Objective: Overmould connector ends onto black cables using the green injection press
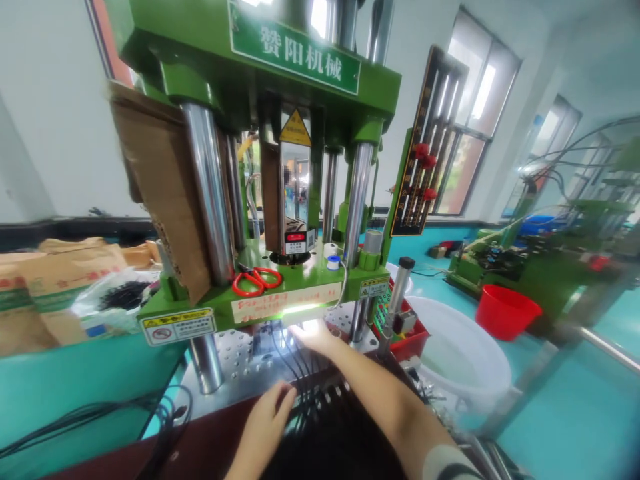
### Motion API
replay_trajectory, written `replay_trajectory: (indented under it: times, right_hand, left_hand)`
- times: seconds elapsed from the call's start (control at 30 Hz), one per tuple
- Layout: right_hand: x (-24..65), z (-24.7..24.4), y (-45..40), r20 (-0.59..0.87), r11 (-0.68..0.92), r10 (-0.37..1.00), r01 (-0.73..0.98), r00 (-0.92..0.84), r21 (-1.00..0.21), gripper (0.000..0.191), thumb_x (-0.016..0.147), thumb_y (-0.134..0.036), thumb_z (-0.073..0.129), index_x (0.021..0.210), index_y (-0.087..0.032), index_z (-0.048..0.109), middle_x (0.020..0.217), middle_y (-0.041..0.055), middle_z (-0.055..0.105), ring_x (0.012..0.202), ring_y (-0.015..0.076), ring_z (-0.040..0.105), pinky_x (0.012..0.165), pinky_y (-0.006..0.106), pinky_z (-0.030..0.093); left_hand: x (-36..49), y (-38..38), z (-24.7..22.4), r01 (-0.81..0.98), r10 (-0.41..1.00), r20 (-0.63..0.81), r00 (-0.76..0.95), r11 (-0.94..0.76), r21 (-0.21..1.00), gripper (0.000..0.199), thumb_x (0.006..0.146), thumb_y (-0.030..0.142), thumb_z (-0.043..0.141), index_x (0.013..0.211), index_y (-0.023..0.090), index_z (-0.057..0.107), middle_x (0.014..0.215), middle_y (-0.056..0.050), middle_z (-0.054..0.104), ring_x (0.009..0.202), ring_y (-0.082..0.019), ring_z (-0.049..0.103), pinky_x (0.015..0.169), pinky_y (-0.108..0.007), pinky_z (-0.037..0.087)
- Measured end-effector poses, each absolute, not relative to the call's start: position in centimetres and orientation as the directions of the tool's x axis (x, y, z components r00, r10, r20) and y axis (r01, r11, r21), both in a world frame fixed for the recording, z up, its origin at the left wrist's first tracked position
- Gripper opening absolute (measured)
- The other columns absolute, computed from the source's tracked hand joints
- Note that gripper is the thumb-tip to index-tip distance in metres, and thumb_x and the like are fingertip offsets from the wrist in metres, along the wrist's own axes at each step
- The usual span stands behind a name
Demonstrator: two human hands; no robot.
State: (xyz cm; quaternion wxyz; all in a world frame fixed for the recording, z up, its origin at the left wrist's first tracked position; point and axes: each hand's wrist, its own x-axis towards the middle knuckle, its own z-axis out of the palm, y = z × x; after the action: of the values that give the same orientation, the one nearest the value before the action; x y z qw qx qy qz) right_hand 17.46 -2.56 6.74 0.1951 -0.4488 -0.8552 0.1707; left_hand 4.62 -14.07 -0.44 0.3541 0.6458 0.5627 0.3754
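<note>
My right hand (316, 335) reaches under the front edge of the green press (370, 277), near the lit mould area, and its fingertips are washed out by glare. Several black cables (293, 360) run from under the press toward me, just left of that hand. My left hand (273, 408) is lower, at the front edge of the metal plate (233, 367), beside the cables. Its thumb and fingers are bent forward, and whether anything is between them is hidden. Red-handled scissors (257, 281) lie on the press's ledge above.
A bundle of black cables (100, 412) hangs at the left. Cardboard (165, 180) leans on the left column. At the right are a red bin (413, 343), a large white tub (463, 347) and a red bucket (506, 312). Sacks (75, 280) stand at the far left.
</note>
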Motion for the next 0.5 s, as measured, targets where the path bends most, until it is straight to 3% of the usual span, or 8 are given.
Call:
replay_trajectory:
  times: [0.17,0.27,0.37,0.43,0.5]
  right_hand:
    - [26.5,5.6,-9.2,0.395,0.563,0.823,0.673,-0.407,-0.480,0.039,0.075,-0.015,0.049,0.114,-0.020,0.050,0.111,0.0077,0.055,0.105,0.0203,0.048,0.092,0.034,0.035]
    - [36.0,5.7,-14.4,0.437,0.390,0.884,0.777,-0.166,-0.494,0.039,0.078,-0.022,0.044,0.117,-0.018,0.047,0.111,0.0106,0.056,0.103,0.0221,0.051,0.090,0.037,0.038]
    - [45.4,6.0,-19.0,0.285,0.033,0.953,0.900,0.103,-0.435,0.040,0.075,-0.030,0.043,0.112,-0.017,0.052,0.104,0.0128,0.060,0.093,0.0256,0.056,0.084,0.040,0.042]
    - [49.7,6.4,-21.2,0.178,-0.115,0.967,0.940,0.179,-0.323,0.036,0.068,-0.032,0.051,0.100,-0.018,0.060,0.095,0.0146,0.064,0.089,0.0291,0.058,0.082,0.043,0.043]
    - [51.2,7.1,-22.3,0.187,-0.169,0.957,0.948,0.224,-0.269,0.036,0.065,-0.033,0.053,0.095,-0.018,0.063,0.093,0.0164,0.064,0.089,0.0309,0.058,0.081,0.044,0.043]
  left_hand:
    - [4.0,-13.7,-0.9,0.292,0.994,0.103,-0.044,-0.086,0.953,0.028,0.067,0.045,0.056,0.079,0.020,0.058,0.081,-0.003,0.063,0.083,-0.022,0.056,0.080,-0.033,0.041]
    - [3.9,-13.0,-1.0,-0.097,0.966,-0.010,-0.259,-0.016,0.995,0.031,0.063,0.036,0.063,0.089,0.020,0.055,0.089,-0.002,0.059,0.088,-0.020,0.055,0.078,-0.031,0.042]
    - [4.4,-12.0,-0.2,-0.559,0.913,-0.326,-0.244,0.142,0.817,0.018,0.068,0.019,0.057,0.085,0.020,0.051,0.084,-0.001,0.056,0.077,-0.013,0.057,0.071,-0.025,0.045]
    - [4.9,-11.0,0.5,-0.673,0.865,-0.476,-0.158,0.258,0.693,0.011,0.071,0.012,0.050,0.081,0.018,0.049,0.082,-0.003,0.055,0.071,-0.012,0.057,0.067,-0.024,0.045]
    - [5.7,-9.8,1.1,-0.682,0.834,-0.538,-0.119,0.325,0.655,0.009,0.072,0.011,0.047,0.078,0.018,0.048,0.079,-0.003,0.054,0.067,-0.011,0.056,0.063,-0.023,0.046]
